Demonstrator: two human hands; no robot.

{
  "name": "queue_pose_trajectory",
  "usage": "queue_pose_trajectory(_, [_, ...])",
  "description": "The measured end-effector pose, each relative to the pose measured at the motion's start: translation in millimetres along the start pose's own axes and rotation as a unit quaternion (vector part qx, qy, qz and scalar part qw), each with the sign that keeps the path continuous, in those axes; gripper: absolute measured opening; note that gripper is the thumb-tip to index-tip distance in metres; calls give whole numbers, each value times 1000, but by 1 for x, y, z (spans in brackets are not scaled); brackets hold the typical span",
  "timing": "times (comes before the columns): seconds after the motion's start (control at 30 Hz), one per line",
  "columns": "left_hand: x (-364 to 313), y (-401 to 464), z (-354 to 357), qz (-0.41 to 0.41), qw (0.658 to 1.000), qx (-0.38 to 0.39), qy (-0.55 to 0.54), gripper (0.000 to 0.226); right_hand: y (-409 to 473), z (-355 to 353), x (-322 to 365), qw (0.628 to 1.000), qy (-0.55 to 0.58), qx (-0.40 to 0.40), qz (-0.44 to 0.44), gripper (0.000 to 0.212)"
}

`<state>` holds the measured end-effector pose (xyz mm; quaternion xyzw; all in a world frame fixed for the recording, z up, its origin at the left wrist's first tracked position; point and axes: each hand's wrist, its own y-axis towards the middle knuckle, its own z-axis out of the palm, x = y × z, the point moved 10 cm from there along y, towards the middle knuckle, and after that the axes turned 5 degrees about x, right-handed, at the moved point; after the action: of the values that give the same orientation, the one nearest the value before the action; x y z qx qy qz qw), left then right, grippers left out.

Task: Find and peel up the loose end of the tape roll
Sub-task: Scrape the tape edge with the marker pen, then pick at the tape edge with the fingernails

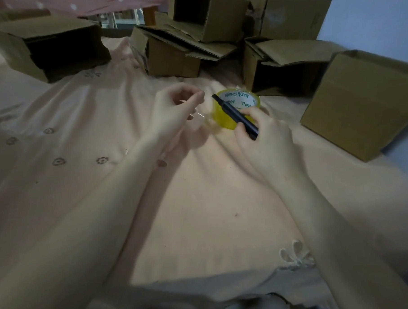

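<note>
Yellow, translucent tape makes up the tape roll (236, 108), wound on a white core printed inside with green "MADE CHINA" lettering. It lies on a peach bedsheet (212, 200) with embroidered flowers, toward the far right part of the sheet, just in front of the cardboard boxes (177, 55). The roll is tipped so that its open core faces up and toward the camera; its axis leans steeply rather than lying flat.

From the roll's left side a clear strip of tape (202, 116) stretches away toward the left, hard to make out against the sheet. The left hand (175, 109) has its fingers curled, thumb and forefinger pinched together at the end of that strip, raised a little above the sheet.

The right hand (265, 137) rests against the near right side of the roll and grips a black utility knife (234, 115). The knife's long axis runs diagonally, its tip pointing up and to the left across the front of the roll, its butt sticking out by the fingers.

More boxes stand along the sheet's far edge and right side, several with flaps open.
</note>
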<state>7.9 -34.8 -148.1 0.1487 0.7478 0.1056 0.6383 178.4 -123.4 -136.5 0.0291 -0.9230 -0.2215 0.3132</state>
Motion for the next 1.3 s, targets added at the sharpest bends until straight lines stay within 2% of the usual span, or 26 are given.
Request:
queue_pose_trajectory(0.1, [2,0,0,-14,999,8,-34,6,2,-3,-3,1000,25,-17,1,16])
queue_pose_trajectory(0.23, [3,-1,4,-32,997,36,-67,5,3,-3,-1,998,64,-16,-12,14])
queue_pose_trajectory(0.5, [0,-6,13,-61,989,75,-112,7,6,9,-11,992,110,46,34,24])
queue_pose_trajectory(0.7, [-1,-9,16,-81,976,83,-182,12,5,14,-11,990,118,71,34,29])
queue_pose_trajectory(0.83, [-3,-9,17,-89,967,93,-219,12,4,15,-11,990,114,80,34,37])
queue_pose_trajectory(0.93, [-5,-10,20,-91,965,108,-222,13,4,15,-8,990,109,85,22,34])
queue_pose_trajectory(1.13, [-6,-12,24,-92,963,134,-217,13,8,4,-7,995,89,38,-6,27])
queue_pose_trajectory(1.3, [-7,-11,31,-82,954,170,-234,27,9,29,-13,992,32,117,-20,28])
